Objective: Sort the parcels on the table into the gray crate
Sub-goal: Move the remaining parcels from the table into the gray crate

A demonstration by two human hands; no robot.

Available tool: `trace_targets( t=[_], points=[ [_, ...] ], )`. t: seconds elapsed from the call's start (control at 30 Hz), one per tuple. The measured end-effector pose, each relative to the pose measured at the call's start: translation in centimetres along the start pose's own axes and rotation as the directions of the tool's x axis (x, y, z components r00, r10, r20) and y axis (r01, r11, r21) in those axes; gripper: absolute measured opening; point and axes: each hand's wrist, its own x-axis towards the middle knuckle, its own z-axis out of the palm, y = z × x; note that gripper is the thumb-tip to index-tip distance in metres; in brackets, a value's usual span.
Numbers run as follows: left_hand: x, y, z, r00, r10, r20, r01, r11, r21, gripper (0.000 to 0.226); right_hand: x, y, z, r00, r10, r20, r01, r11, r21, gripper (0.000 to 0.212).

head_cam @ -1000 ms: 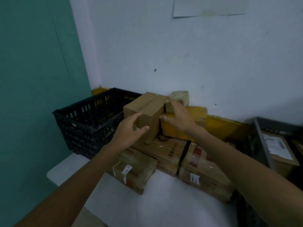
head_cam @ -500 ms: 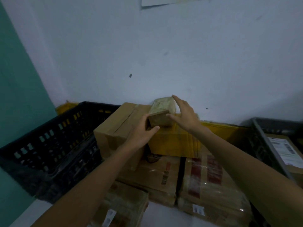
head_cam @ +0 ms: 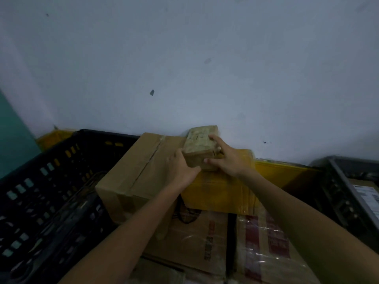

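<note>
A small taped parcel [head_cam: 200, 143] sits on top of the pile by the wall, tilted up between both hands. My left hand [head_cam: 180, 169] grips its near left side and my right hand [head_cam: 227, 158] clasps its right side and top. It rests above a yellow parcel [head_cam: 221, 193]. A large brown box [head_cam: 139, 175] lies just to the left. Two flat cardboard boxes [head_cam: 196, 242] with red print lie underneath. The gray crate [head_cam: 346, 193] stands at the right edge with a labelled parcel [head_cam: 367, 193] inside.
A black slotted crate [head_cam: 45, 193] stands to the left of the pile. A yellow item [head_cam: 53, 136] pokes out behind it. The pale wall [head_cam: 205, 68] rises right behind the parcels, with a teal wall [head_cam: 12, 136] at the far left.
Both hands have closed around the small parcel, which is now tipped up from the yellow parcel. The view has moved closer to the pile.
</note>
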Motion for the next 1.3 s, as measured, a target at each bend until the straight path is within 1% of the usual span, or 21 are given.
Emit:
trace_targets(
  t=[0.07,0.17,0.23,0.3,0.37,0.4,0.47,0.5,0.57,0.67,0.7,0.77,0.8,0.87,0.97,1.03,1.13,1.17,1.2,1.27,1.3],
  points=[
    [-0.3,-0.2,-0.4,0.997,0.065,-0.030,-0.068,0.993,-0.095,0.064,-0.1,-0.1,-0.6,0.999,0.033,0.001,-0.033,0.999,0.030,0.070],
    [-0.5,-0.8,-1.2,0.985,0.166,-0.036,-0.170,0.966,-0.195,0.082,-0.6,-0.4,-1.9,0.996,0.081,-0.037,-0.079,0.996,0.050,0.068],
    [-0.8,-0.9,-1.8,0.967,0.253,-0.010,-0.250,0.947,-0.201,0.093,-1.4,-1.2,-3.0,0.992,0.109,-0.067,-0.102,0.989,0.104,0.067],
    [-0.9,-0.8,-2.2,0.947,0.319,0.030,-0.312,0.939,-0.142,0.105,-2.3,-2.1,-4.5,0.990,0.133,-0.057,-0.120,0.977,0.179,0.063],
    [-1.0,-0.7,-2.7,0.931,0.357,0.072,-0.349,0.932,-0.100,0.116,-3.7,-3.4,-5.9,0.985,0.170,-0.036,-0.159,0.963,0.217,0.050],
    [-1.3,-0.4,-3.0,0.917,0.389,0.088,-0.379,0.919,-0.111,0.118,-4.4,-4.1,-6.5,0.982,0.184,-0.040,-0.170,0.959,0.226,0.039],
    [-1.8,0.2,-3.5,0.881,0.458,0.121,-0.429,0.879,-0.206,0.114,-5.7,-5.7,-7.6,0.978,0.204,-0.043,-0.189,0.955,0.228,0.021],
    [-2.3,0.7,-3.6,0.868,0.474,0.147,-0.425,0.863,-0.274,0.109,-6.3,-6.5,-8.0,0.977,0.211,-0.037,-0.198,0.955,0.221,0.021],
    [-3.5,1.8,-3.6,0.854,0.476,0.209,-0.384,0.849,-0.364,0.095,-7.5,-7.9,-8.5,0.969,0.245,-0.042,-0.232,0.953,0.193,0.029],
    [-4.9,2.8,-3.1,0.862,0.453,0.226,-0.337,0.847,-0.412,0.090,-9.4,-8.6,-8.7,0.945,0.319,-0.077,-0.299,0.933,0.201,0.053],
    [-5.5,3.1,-3.0,0.865,0.444,0.232,-0.315,0.842,-0.438,0.088,-10.0,-8.5,-8.6,0.948,0.306,-0.085,-0.279,0.930,0.238,0.058],
    [-6.6,3.9,-2.7,0.873,0.421,0.247,-0.264,0.833,-0.487,0.078,-11.3,-8.3,-8.7,0.960,0.239,-0.145,-0.173,0.917,0.360,0.067],
    [-7.1,4.3,-2.5,0.877,0.413,0.247,-0.248,0.828,-0.502,0.071,-11.8,-8.4,-8.8,0.963,0.197,-0.184,-0.116,0.917,0.381,0.072],
    [-8.0,5.5,-1.9,0.880,0.406,0.248,-0.219,0.809,-0.546,0.064,-12.9,-8.8,-9.1,0.965,0.120,-0.235,-0.044,0.951,0.305,0.081],
    [-9.7,7.7,-0.2,0.865,0.433,0.253,-0.200,0.761,-0.617,0.078,-14.6,-9.0,-9.9,0.947,0.080,-0.313,-0.018,0.980,0.197,0.090],
    [-11.3,9.1,1.3,0.831,0.491,0.261,-0.221,0.722,-0.656,0.087,-15.6,-8.5,-11.2,0.921,0.117,-0.372,-0.040,0.977,0.208,0.095],
    [-13.6,10.9,3.9,0.793,0.537,0.287,-0.218,0.690,-0.690,0.095,-17.7,-7.3,-13.6,0.901,0.176,-0.396,-0.065,0.959,0.277,0.099],
    [-14.3,11.6,4.9,0.787,0.542,0.295,-0.210,0.684,-0.698,0.095,-18.4,-6.9,-14.4,0.900,0.181,-0.397,-0.062,0.953,0.295,0.094],
    [-15.0,12.3,5.9,0.781,0.547,0.301,-0.198,0.675,-0.711,0.094,-19.3,-6.5,-15.3,0.897,0.182,-0.403,-0.056,0.951,0.305,0.082],
    [-16.3,13.6,8.0,0.766,0.561,0.314,-0.180,0.656,-0.733,0.089,-21.1,-5.4,-16.9,0.894,0.176,-0.411,-0.044,0.949,0.312,0.047],
    [-16.8,14.3,9.2,0.758,0.568,0.322,-0.181,0.657,-0.732,0.087,-22.0,-4.6,-17.8,0.893,0.176,-0.413,-0.041,0.948,0.317,0.039]
  ],
)
